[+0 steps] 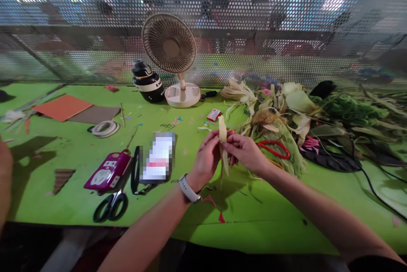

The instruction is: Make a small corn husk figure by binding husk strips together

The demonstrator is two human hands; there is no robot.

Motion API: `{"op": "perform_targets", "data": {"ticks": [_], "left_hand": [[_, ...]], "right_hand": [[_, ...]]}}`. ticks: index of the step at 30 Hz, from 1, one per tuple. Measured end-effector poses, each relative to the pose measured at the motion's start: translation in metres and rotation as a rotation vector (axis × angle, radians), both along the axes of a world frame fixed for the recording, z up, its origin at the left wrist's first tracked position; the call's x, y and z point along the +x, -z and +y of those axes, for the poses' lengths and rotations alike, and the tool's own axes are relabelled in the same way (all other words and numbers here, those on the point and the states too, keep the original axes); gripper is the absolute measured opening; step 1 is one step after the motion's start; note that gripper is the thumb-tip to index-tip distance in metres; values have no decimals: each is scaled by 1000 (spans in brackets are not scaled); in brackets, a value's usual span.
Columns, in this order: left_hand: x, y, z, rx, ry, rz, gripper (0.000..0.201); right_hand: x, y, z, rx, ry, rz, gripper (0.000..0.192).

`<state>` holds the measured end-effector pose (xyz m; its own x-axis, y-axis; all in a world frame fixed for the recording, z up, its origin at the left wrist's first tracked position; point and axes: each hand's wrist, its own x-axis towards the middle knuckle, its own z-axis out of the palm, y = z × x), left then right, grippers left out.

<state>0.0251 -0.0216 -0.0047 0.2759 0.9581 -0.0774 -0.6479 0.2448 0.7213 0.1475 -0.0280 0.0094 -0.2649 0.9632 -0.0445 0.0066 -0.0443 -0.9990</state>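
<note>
Both hands are meeting above the green surface [79, 204], approx mid-frame. Left hand [206, 157] and right hand [244, 151] are each pinching a pale corn-husk strip [222, 134], fingers clamped on it from either side; strip is standing upright w/ its lower end hanging down past the hands.

Risks, as a judgement: husk looks thin and dry, so pulling too hard or twisting could be splitting it along the grain. Red-handled scissors [275, 148] are lying just beside the right wrist; a careless sweep could be knocking them or catching the black cable [372, 185].

Surface is carrying a husk pile [280, 123] at right, a desk fan [170, 51], black bottle [146, 81], tape roll [104, 128], black scissors [111, 206], pink device [108, 171]. Perforated metal screen [95, 9] is closing off the back.
</note>
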Motion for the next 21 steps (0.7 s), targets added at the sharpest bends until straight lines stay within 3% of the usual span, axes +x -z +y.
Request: {"op": "perform_targets", "data": {"ticks": [3,8,11,16,21], "left_hand": [[1,-2,-2,-8,8,-18,25],[4,2,-3,26,-85,25,23],[3,2,-2,75,-110,59,22],[0,-4,-7,177,-51,227,23],[2,-1,-13,289,17,297,24]], "right_hand": [[0,1,-2,24,3,6,27],[-3,8,-6,81,24,-2,19],[6,0,-7,142,-6,-113,19],[29,-22,0,293,238,-185,21],[26,-23,3,126,-8,85,21]]}}
